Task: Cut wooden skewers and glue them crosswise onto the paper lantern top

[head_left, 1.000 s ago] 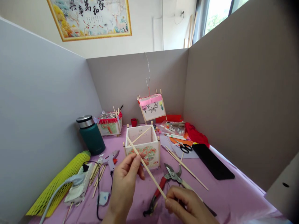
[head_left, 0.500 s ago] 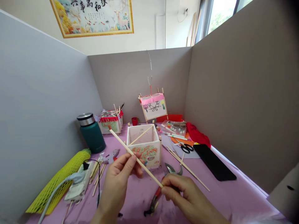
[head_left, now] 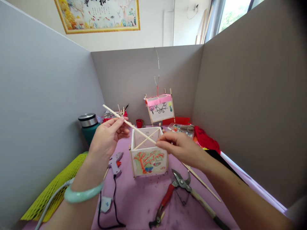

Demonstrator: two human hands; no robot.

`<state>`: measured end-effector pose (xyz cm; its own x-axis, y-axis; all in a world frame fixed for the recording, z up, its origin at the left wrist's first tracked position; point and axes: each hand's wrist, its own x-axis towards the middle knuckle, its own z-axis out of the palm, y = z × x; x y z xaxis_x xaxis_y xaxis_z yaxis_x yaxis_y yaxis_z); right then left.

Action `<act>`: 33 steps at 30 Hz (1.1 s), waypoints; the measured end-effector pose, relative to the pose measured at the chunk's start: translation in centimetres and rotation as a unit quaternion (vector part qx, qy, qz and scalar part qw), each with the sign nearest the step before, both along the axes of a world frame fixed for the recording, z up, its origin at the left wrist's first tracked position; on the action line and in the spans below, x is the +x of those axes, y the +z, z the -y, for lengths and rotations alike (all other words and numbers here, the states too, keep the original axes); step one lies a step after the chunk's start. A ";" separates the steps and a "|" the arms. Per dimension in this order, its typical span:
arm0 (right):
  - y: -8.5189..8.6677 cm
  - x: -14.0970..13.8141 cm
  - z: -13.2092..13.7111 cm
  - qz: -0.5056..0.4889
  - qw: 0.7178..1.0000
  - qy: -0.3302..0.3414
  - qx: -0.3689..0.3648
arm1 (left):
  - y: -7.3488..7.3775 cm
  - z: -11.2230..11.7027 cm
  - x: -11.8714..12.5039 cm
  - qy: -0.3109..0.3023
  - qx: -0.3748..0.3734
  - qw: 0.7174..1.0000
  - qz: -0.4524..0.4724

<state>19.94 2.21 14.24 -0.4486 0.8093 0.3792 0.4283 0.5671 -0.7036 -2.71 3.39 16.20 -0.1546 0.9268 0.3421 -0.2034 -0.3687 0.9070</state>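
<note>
Both hands lifted up: left hand (head_left: 107, 135) and right hand (head_left: 178, 147) pinch the stick (head_left: 129, 124) over the lantern box (head_left: 148, 153), tip toward 10 o'clock.

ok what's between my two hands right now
The head view shows a wooden stick running from the left hand to the right hand, both pinching it; it crosses above the open top of the paper lantern box.

Thin wooden stick (head_left: 130, 125), tilted, airborne
</note>
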 end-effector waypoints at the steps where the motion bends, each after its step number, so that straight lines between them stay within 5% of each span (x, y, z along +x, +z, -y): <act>1: 0.6 -0.4 -1.0 0.002 1.000 -0.004 0.006 | 0.2 -1.1 -0.1 -0.010 -0.009 1.000 0.004; 6: 2.8 -2.5 -5.8 0.050 0.998 0.008 -0.048 | 0.3 -5.0 -0.2 -0.012 -0.048 0.999 -0.001; 9: 2.9 -2.9 -8.2 0.062 0.989 0.049 -0.127 | 0.0 -5.8 -0.9 0.035 -0.090 0.985 -0.146; 11: 2.5 -2.8 -9.4 0.062 0.982 0.064 -0.168 | -0.2 -5.9 -1.9 0.167 -0.072 0.924 -0.336; 14: 1.4 -2.4 -10.7 0.069 0.972 0.081 -0.208 | -0.5 -6.2 -3.6 0.340 0.100 0.754 -0.553; 16: 0.7 -2.1 -11.2 0.071 0.968 0.093 -0.221 | -0.5 -7.0 -4.4 0.301 0.233 0.683 -0.623; 19: 0.0 -1.9 -11.6 0.078 0.965 0.094 -0.230 | -0.3 -9.2 -5.5 0.136 0.318 0.641 -0.685; 25: -0.5 -0.8 -12.1 0.104 0.961 0.090 -0.239 | 0.1 -12.6 -6.8 -0.088 0.244 0.685 -0.681; 33: -0.6 1.0 -12.1 0.050 0.966 0.075 -0.244 | 0.1 -13.3 -6.4 -0.151 0.115 0.790 -0.582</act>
